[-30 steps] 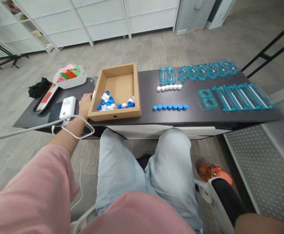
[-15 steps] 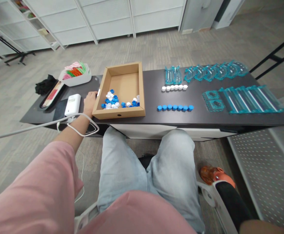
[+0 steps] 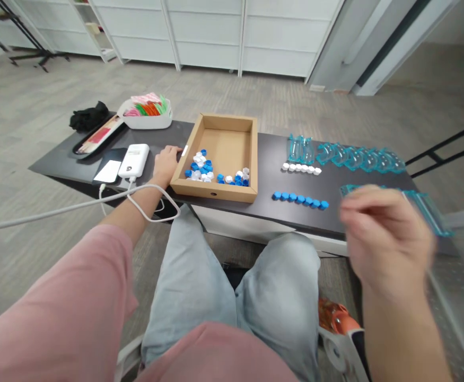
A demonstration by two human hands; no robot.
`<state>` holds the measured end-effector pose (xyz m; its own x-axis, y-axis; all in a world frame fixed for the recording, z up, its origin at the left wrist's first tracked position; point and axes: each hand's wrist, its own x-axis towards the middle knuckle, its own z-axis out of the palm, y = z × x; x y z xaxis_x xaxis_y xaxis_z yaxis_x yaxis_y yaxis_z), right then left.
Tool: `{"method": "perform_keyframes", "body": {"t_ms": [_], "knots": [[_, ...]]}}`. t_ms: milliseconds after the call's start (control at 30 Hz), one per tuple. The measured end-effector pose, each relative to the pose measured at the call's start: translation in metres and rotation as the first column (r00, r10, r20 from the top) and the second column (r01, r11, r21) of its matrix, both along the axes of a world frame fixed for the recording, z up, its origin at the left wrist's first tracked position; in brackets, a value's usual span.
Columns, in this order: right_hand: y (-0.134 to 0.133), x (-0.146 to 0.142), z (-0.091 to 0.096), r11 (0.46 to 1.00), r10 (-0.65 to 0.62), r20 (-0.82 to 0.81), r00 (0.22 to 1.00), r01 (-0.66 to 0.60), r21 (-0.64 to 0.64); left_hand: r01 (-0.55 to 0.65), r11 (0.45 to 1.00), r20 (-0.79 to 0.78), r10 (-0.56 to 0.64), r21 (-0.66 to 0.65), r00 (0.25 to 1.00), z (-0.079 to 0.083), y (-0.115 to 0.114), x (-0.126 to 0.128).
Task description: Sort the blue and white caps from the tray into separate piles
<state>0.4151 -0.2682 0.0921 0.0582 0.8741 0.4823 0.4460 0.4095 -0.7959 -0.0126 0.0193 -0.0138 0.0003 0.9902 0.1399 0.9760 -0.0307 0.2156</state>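
Beside the left wall of a shallow cardboard box (image 3: 253, 159), my left hand (image 3: 167, 162) rests with its fingers stretched out against the cardboard. Small blue and white faceted caps (image 3: 203, 166) lie in two loose groups along the box's near side. My right hand (image 3: 383, 223) is raised over the front right edge of the table, blurred by motion, its fingers curled together; whether anything is in them is hidden. Left of it runs a row of blue caps (image 3: 300, 199), with a row of white caps (image 3: 301, 168) behind.
Clear teal plastic parts stand at the back right: two upright ones (image 3: 300, 149) and a row of curved ones (image 3: 361, 158). More teal parts (image 3: 430, 212) are partly behind my right hand. At left are a white power bank (image 3: 134, 161), a cable (image 3: 72, 208), a white basket (image 3: 148, 122) and a black tray (image 3: 81, 149).
My right hand has risen from the lower right corner to over the table's right part. My left hand stays by the box. The view has shifted, so the table sits lower.
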Motion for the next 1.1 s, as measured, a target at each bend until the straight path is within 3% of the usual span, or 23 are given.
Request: {"method": "perform_keyframes", "body": {"t_ms": [100,200,333,433,500,567,667,800,867,967,1033,1100], "knots": [[0.056,-0.041,-0.011,0.99,0.137,0.111,0.984,-0.134,-0.037,0.015,1.0,0.025,-0.015,-0.009,1.0,-0.001,-0.002,0.001],[0.134,-0.092,-0.028,0.964,0.255,0.296,0.921,-0.219,-0.147,0.029,1.0,0.048,-0.029,-0.007,0.998,-0.003,-0.002,0.001],[0.224,-0.152,-0.046,0.937,0.261,0.587,0.766,-0.056,-0.345,0.033,0.999,0.072,-0.034,0.021,0.997,-0.007,-0.001,0.001],[0.257,-0.18,-0.054,0.873,0.362,0.691,0.625,0.032,-0.487,0.036,0.999,0.083,-0.039,0.039,0.996,-0.009,-0.002,0.002],[0.264,-0.188,-0.058,0.845,0.413,0.694,0.59,0.037,-0.534,0.035,0.999,0.086,-0.039,0.041,0.996,-0.009,-0.003,0.003],[0.266,-0.189,-0.061,0.847,0.401,0.681,0.613,0.035,-0.531,0.035,0.999,0.089,-0.038,0.035,0.995,-0.008,-0.004,0.003],[0.265,-0.172,-0.059,0.882,0.305,0.595,0.744,0.015,-0.471,0.039,0.999,0.106,-0.04,0.017,0.994,-0.006,-0.005,0.003],[0.244,-0.106,-0.04,0.964,0.171,0.387,0.906,-0.074,-0.254,0.045,0.999,0.126,-0.046,0.01,0.991,-0.002,-0.007,0.003],[0.216,-0.057,-0.028,0.989,0.09,0.335,0.938,-0.044,-0.141,0.047,0.999,0.12,-0.048,0.01,0.992,-0.001,-0.008,0.003],[0.156,0.011,-0.023,0.993,-0.105,0.323,0.941,0.119,-0.024,0.039,0.999,0.09,-0.037,-0.019,0.995,-0.001,-0.007,0.001],[0.112,0.039,-0.032,0.977,-0.201,0.336,0.92,0.214,0.001,0.018,1.0,0.061,-0.017,-0.021,0.998,-0.003,-0.005,0.0],[0.077,0.05,-0.053,0.968,-0.219,0.352,0.91,0.248,-0.039,-0.004,0.999,0.035,0.005,-0.039,0.999,-0.003,-0.003,0.0]]}}
